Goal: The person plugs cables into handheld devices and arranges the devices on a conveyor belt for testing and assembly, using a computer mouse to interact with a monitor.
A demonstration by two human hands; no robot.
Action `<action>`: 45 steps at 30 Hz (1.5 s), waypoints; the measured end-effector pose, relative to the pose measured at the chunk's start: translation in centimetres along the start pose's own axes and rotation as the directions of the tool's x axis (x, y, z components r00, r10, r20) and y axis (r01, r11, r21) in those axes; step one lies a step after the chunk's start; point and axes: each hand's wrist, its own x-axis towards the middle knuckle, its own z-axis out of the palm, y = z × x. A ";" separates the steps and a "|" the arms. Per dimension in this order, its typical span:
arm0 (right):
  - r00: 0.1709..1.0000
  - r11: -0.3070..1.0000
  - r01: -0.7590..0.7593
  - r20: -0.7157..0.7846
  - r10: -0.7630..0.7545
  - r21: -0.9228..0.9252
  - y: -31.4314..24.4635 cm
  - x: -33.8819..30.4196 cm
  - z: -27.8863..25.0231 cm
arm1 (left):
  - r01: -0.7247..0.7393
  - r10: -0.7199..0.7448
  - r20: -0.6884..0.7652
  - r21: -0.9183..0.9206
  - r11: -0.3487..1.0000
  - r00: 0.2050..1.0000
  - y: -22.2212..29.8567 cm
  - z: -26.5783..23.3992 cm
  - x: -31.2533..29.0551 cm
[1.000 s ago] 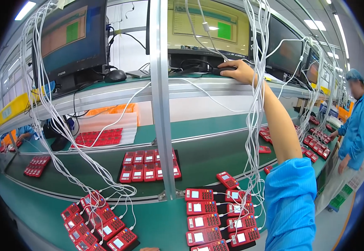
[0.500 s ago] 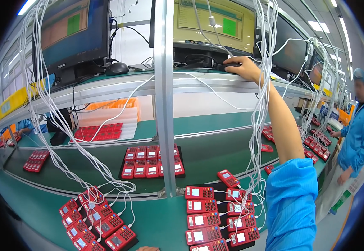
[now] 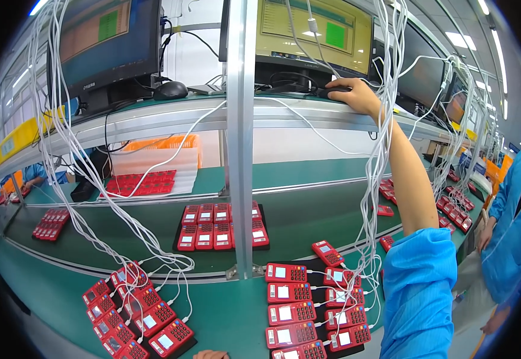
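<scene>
My right hand is closed over a black computer mouse on the raised shelf, below a monitor with a yellowish screen and a green block. Only a small part of my left hand shows at the bottom edge, near the red card terminals on the left; its fingers are mostly hidden. Those terminals have white cables plugged in, and some screens glow. More cabled red terminals lie in two columns at front centre, with lit screens.
Bundles of white cables hang beside my right forearm. A metal post stands mid-view. Behind it, several terminals sit on a black tray. A second mouse rests on the shelf. A person in a blue coat stands at right.
The person at right has come nearer. Two terminals in the left group now have bright screens, while some in its outer column look darker. My right hand remains on the mouse.
</scene>
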 end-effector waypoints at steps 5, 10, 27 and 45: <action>1.000 1.000 0.001 -0.019 -0.002 -0.022 0.1 0.2 0.2 | 0.004 -0.004 0.001 -0.006 1.000 1.000 -0.2 0.0 0.0; 1.000 0.999 0.028 -0.012 -0.029 -0.031 0.3 0.2 0.1 | -0.016 0.016 -0.008 -0.003 1.000 1.000 -0.3 0.0 0.0; 0.999 0.999 0.015 0.035 -0.014 -0.031 0.1 0.1 0.0 | -0.024 0.024 -0.006 0.001 1.000 1.000 -0.2 0.1 0.1; 0.999 0.999 0.044 0.029 -0.043 -0.013 0.3 0.1 0.2 | -0.020 0.020 0.012 0.000 1.000 1.000 -0.3 0.0 0.0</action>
